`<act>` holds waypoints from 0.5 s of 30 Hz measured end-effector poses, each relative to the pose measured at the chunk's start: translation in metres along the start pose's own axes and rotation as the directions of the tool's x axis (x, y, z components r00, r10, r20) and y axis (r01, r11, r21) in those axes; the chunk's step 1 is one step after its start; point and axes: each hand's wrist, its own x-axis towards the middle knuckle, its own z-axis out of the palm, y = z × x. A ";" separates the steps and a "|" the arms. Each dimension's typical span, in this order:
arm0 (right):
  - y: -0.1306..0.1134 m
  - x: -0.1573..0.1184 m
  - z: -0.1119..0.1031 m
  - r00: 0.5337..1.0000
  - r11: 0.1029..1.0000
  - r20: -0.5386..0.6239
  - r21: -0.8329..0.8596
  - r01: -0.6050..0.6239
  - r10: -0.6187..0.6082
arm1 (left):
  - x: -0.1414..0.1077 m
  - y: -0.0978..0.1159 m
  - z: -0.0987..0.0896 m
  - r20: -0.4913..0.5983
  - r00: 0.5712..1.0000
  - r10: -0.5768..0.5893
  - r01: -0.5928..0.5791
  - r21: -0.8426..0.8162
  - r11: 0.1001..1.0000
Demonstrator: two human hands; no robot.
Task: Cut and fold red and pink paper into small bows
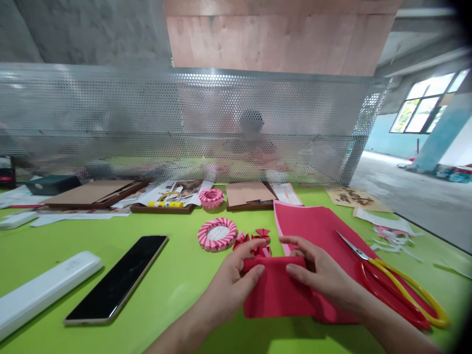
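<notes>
Green tabletop (177, 280) runs back to a perforated metal screen (313, 108), and near its front edge we hold a red sheet (276, 295). Its far edge is curled over into a soft roll, while the part nearer us is flat, so we judge the curling only partly made, with much of the sheet left unrolled. Just beyond the sheet sit folded red pieces (262, 236); beyond it to the left, a striped ring (229, 227) and a striped bowl (211, 199) look fully formed. Larger red paper (317, 221) lies to its right, bearing scissors (363, 254), and a phone (118, 280) lies well to its left

As for our fingers, the sheet lies between them: our left hand (230, 280) clamps the roll's left end, thumb on the near face, and our right hand (328, 275) clamps it farther right in the same way. Both index fingers reach past the roll, apart from the thumbs; how the others close behind the paper, we cannot tell
</notes>
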 end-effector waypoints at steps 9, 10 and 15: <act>-0.003 -0.001 0.017 0.998 0.985 -0.065 0.171 -0.014 0.025 | 0.008 -0.013 -0.003 -0.142 0.983 -0.117 0.088 -0.197 0.976; -0.002 -0.001 0.017 0.998 0.989 -0.067 0.151 -0.004 0.014 | 0.008 -0.015 -0.003 -0.148 0.979 -0.137 0.105 -0.201 0.974; -0.003 0.001 0.012 0.998 0.995 -0.046 -0.097 0.036 -0.040 | 0.007 -0.015 -0.002 -0.186 0.964 -0.190 0.171 -0.111 0.979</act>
